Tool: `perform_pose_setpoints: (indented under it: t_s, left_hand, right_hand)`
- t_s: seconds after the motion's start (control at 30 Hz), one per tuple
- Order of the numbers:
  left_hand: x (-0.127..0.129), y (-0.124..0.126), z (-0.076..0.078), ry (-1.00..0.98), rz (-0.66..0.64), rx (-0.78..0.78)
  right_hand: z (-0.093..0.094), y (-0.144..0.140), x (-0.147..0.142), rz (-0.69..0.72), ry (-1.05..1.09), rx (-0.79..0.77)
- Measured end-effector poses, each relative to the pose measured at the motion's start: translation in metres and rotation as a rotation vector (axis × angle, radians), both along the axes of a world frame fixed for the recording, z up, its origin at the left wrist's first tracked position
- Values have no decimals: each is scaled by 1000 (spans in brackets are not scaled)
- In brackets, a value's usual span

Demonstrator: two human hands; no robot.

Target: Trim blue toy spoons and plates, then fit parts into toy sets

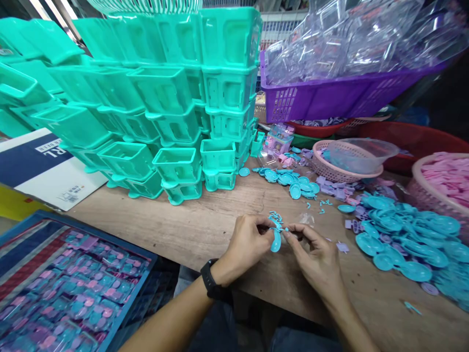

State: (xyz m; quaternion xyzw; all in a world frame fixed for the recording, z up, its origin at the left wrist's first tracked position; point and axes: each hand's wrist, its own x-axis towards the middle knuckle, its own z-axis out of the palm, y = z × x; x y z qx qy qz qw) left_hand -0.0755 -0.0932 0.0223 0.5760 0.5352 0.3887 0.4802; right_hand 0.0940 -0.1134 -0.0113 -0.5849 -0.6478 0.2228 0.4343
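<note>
My left hand (252, 239), with a black watch on the wrist, pinches a turquoise oval plastic piece (276, 243) shaped like a small shallow dish. From the right, my right hand (315, 252) has thumb and forefinger closed on a tiny turquoise plastic part (286, 230) at the edge of that piece. The two hands nearly meet just above the wooden table (205, 225). Behind the fingertips lie several small turquoise hook-like bits (275, 215). Fingers partly hide how the two parts join.
Stacked green plastic bins (179, 164) rise at the left and back. Turquoise dish pieces (395, 225) are heaped at right beside a pink basket (414, 178). A purple crate (330, 95) holds clear packaging. At lower left stands a blue crate (144, 274) of small packed items.
</note>
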Motion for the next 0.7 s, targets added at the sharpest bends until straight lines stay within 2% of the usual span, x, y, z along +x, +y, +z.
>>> perform_pose_setpoints:
  t_s: [0.3,0.5,0.7]
  left_hand:
    - [0,2,-2,20,19,-12]
    - [0,2,0,135,2,101]
    - [0,1,-2,140,-8,99]
  right_hand:
    - [-3,1,1,28,-43,30]
    - [-2,1,1,24,-73,79]
    - [-2,2,1,60,-112,110]
